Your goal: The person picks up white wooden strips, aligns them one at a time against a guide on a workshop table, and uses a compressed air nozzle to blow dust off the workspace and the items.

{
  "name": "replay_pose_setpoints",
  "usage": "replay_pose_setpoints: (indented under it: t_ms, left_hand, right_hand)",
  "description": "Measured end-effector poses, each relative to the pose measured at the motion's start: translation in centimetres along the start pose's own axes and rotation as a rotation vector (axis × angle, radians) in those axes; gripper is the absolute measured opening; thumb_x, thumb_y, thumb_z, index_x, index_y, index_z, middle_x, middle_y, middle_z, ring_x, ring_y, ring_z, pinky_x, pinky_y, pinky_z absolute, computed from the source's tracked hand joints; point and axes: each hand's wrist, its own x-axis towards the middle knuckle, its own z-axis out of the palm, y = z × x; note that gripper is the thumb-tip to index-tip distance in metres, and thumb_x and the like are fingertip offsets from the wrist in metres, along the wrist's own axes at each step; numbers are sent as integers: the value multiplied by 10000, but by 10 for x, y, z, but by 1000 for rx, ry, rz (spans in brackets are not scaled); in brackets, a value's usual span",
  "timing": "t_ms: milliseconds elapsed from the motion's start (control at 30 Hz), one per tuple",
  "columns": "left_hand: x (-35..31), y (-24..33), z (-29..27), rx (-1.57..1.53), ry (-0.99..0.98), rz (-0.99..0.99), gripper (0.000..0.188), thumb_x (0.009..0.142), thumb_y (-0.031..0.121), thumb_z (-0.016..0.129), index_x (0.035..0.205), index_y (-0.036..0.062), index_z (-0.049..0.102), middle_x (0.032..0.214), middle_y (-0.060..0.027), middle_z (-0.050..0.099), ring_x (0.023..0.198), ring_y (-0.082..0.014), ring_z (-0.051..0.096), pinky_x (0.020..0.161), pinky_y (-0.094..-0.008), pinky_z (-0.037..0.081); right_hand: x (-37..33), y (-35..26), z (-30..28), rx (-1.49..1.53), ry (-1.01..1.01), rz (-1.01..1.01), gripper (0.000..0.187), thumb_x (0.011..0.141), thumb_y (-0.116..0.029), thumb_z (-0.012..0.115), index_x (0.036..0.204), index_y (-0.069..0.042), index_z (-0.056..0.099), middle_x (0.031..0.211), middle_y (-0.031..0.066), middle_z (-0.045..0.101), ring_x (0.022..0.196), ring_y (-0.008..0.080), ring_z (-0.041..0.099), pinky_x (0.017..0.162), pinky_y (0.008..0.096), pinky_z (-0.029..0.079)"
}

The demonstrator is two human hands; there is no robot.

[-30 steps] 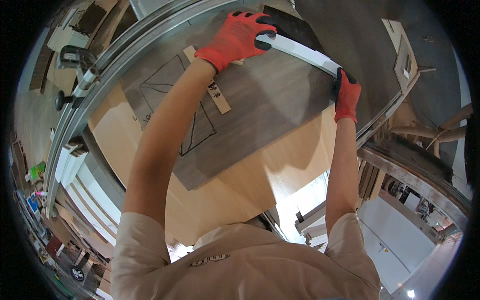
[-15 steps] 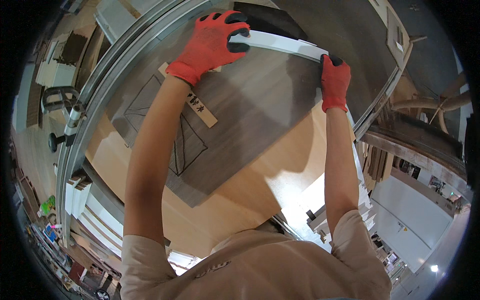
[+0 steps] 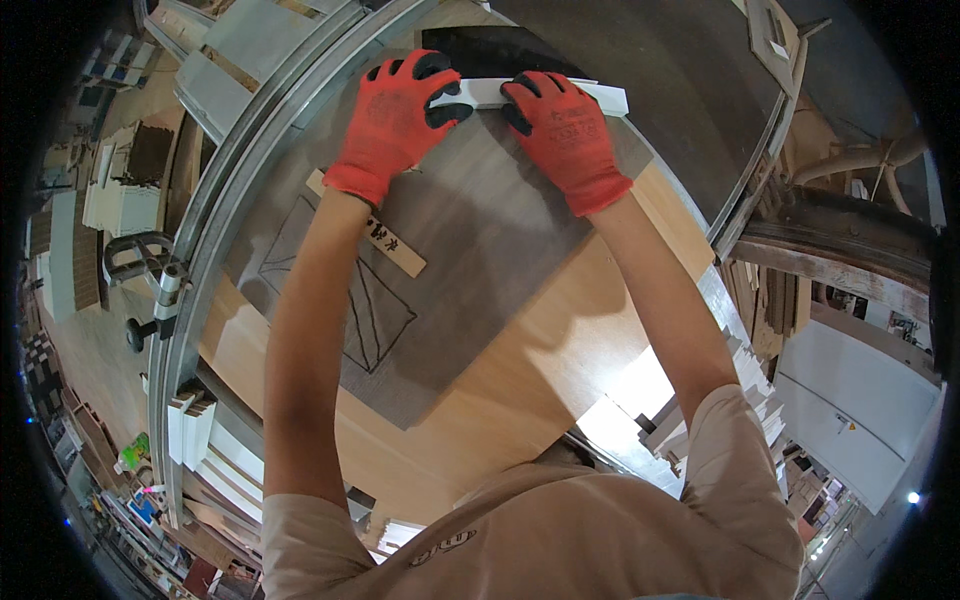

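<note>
A long white strip [image 3: 608,99] lies crosswise along the far edge of a grey wood-grain board [image 3: 470,250]. My left hand [image 3: 385,125], in a red glove with black fingertips, is closed on its left part, thumb on the near side. My right hand [image 3: 568,140], gloved alike, grips the strip farther right, and a short length sticks out past it. Beneath my left wrist lies a small pale wooden slat [image 3: 402,252] with black marks, partly hidden by the forearm. Dark lines are drawn on the grey board near it.
Under the grey board is a light wood-coloured sheet [image 3: 480,400]. Beyond the strip lies a black panel [image 3: 490,45]. A metal rail [image 3: 240,150] with a clamp [image 3: 150,270] runs along the left. Stacked boards [image 3: 128,190] stand farther left, and a white cabinet [image 3: 850,400] at right.
My right hand has slid left along the strip from its right end, closer to my left hand. The strip now lies lower and more level in view. My left hand keeps its grip.
</note>
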Motion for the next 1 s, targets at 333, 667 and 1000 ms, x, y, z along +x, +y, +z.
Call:
replay_pose_setpoints:
  t_ms: [333,667,1000]
  left_hand:
    - [2,-1,1,6,-2,-18,462,728,284,805,1156,247,634,1322,-43,520,1157,-337,526,990,-488,397]
    - [-3,16,9,133,33,-205,553,722,325,814,1227,235,608,1365,-129,500,1239,-364,493,1036,-519,367]
    - [-2,18,-4,97,-52,-263,567,727,380,817,1238,275,596,1238,-128,543,1221,-334,497,1032,-525,352]
  right_hand:
    - [4,-8,14,-56,25,25,229,863,-170,589,1074,-104,651,1158,127,601,1107,329,602,765,420,577]
    - [13,-15,12,-85,-166,63,326,887,-161,575,1208,-118,615,1164,160,597,1144,368,586,805,441,560]
    - [8,-21,23,-222,-164,3,348,936,-186,528,1267,-107,599,1246,199,587,1178,395,565,853,469,528]
